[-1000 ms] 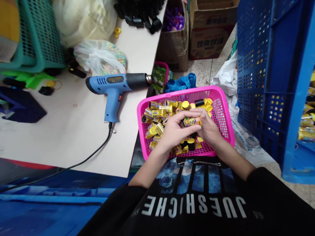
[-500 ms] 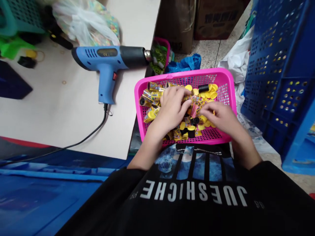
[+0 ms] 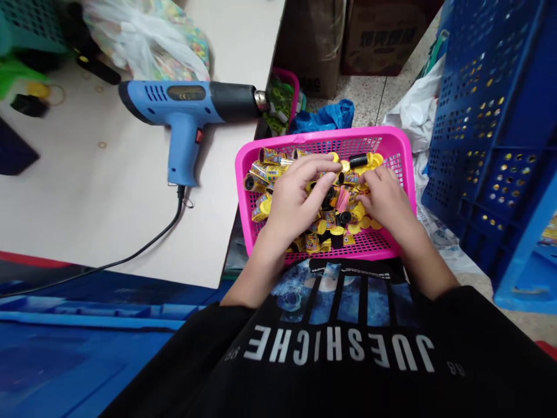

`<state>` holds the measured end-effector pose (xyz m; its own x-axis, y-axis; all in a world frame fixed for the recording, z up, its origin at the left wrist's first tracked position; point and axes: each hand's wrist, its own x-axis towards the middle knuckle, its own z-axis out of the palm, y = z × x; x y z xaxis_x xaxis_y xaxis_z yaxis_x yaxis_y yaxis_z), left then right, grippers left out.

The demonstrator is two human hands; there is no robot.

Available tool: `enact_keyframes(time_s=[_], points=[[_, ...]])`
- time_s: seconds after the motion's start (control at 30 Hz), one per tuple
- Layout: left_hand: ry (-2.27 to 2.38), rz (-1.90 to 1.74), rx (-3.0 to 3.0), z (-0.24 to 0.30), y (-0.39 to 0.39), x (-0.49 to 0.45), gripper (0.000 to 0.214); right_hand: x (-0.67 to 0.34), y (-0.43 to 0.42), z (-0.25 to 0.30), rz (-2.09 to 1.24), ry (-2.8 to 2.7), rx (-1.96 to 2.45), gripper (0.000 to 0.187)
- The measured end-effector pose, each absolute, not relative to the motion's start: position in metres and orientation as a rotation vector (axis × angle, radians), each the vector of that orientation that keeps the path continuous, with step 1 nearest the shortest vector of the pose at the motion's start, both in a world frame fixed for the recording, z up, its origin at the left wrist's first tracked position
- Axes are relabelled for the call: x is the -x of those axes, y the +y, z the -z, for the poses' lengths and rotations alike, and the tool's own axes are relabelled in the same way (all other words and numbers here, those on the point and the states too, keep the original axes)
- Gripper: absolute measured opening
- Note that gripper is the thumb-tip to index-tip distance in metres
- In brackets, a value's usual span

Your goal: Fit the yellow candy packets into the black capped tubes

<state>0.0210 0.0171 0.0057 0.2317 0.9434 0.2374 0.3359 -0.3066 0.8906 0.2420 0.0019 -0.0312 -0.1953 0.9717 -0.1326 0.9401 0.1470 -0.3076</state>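
Both hands dig into a pink plastic mesh basket point(image 3: 405, 165) on the person's lap, just beside the bench point(image 3: 108, 203) edge. The left hand point(image 3: 298, 200) and right hand point(image 3: 385, 197) curl loosely over small glossy yellow-wrapped tubes point(image 3: 272, 157) with round caps; whether either pinches one cannot be told. A blue heat gun point(image 3: 187, 110) lies on the smooth pale bench.

Yellow tubes point(image 3: 270, 172): labels too small to read; several hidden under left hand point(image 3: 296, 200) and right hand point(image 3: 385, 197), grip unclear. Blue crate point(image 3: 491, 87): cut off at right edge. Cardboard box point(image 3: 378, 35), plastic bag point(image 3: 143, 40): cut off at top. Cord point(image 3: 178, 200): runs off left edge.
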Motion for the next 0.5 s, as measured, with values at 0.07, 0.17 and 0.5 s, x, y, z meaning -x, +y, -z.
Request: enact_keyframes(time_s=[0.07,0.17,0.5], points=[[1.170,-1.080,-1.743,-0.005,0.017,-0.020,0.023,-0.245,0.002,0.036,-0.440,-2.252,2.005,0.032],[1.203,-1.060,-1.662,-0.005,0.015,-0.021,0.024,-0.251,0.001,0.039,-0.445,-2.214,2.101,0.024],[0.996,-1.003,-1.090,-0.003,0.004,-0.046,0.052,-0.229,-0.027,-0.002,-0.334,-1.935,1.676,0.022]])
